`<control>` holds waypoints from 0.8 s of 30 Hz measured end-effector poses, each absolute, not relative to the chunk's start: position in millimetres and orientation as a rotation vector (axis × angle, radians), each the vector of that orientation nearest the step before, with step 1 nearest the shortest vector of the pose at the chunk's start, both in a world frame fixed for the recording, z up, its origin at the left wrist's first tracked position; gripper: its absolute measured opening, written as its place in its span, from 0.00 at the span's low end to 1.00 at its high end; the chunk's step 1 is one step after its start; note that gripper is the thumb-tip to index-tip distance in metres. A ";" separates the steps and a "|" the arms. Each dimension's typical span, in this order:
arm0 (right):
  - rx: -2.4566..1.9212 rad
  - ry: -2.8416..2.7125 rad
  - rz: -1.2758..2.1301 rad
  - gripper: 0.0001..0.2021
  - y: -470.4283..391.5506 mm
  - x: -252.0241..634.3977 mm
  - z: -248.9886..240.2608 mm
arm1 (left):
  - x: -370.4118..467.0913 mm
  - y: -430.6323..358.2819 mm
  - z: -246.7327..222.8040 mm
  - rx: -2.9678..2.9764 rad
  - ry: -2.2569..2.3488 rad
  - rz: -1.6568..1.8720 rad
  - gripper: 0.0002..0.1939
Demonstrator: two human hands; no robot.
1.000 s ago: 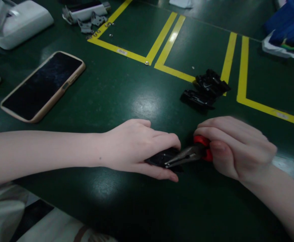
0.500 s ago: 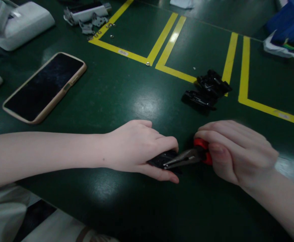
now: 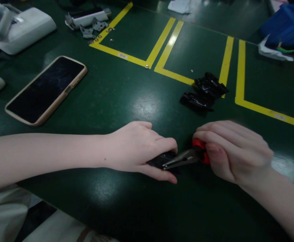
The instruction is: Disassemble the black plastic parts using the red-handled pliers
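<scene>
1. Here's the black part [image 3: 159,160], tucked beneath my left hand [image 3: 139,146], its end poking out between thumb and forefinger.
2. That left hand is closed on it, pinning it low over the green tabletop [image 3: 212,208]; whether the part touches down, I can't tell.
3. My right hand [image 3: 235,151] is wrapped around the red-handled pliers [image 3: 183,158], aimed across at the left hand. Their tips meet the part; whether they pinch anything, I can't make out.
4. So, as I read it, I'm mid-step: pliers working on the part, left hand bracing.
5. The next move calls for, I'd say, a firm left hold and tips clear of that thumb.
6. Beyond the right hand lie more black pieces [image 3: 203,90]; beyond the left forearm, a phone [image 3: 46,90].
</scene>
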State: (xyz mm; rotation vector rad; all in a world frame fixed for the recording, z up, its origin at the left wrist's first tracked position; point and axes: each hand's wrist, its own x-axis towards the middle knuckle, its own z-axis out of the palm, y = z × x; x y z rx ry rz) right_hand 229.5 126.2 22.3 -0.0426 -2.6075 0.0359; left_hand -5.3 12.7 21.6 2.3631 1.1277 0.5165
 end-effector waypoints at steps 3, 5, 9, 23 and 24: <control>-0.063 -2.631 0.022 0.07 123.6 229.3 23.0 | -4.4 12.3 20.8 2.395 1.140 0.488 0.25; -0.071 -2.635 0.013 0.07 124.0 230.0 23.3 | -4.6 12.0 20.5 2.409 1.150 0.499 0.25; -0.048 -2.633 0.013 0.07 129.1 231.8 23.3 | -6.2 12.4 20.3 2.388 1.144 0.503 0.24; -0.047 -2.623 -0.085 0.08 127.9 230.1 24.4 | -5.1 13.3 20.6 2.368 1.139 0.452 0.24; -0.047 -2.620 -0.107 0.08 127.2 229.7 24.5 | -4.7 13.2 20.7 2.368 1.145 0.444 0.24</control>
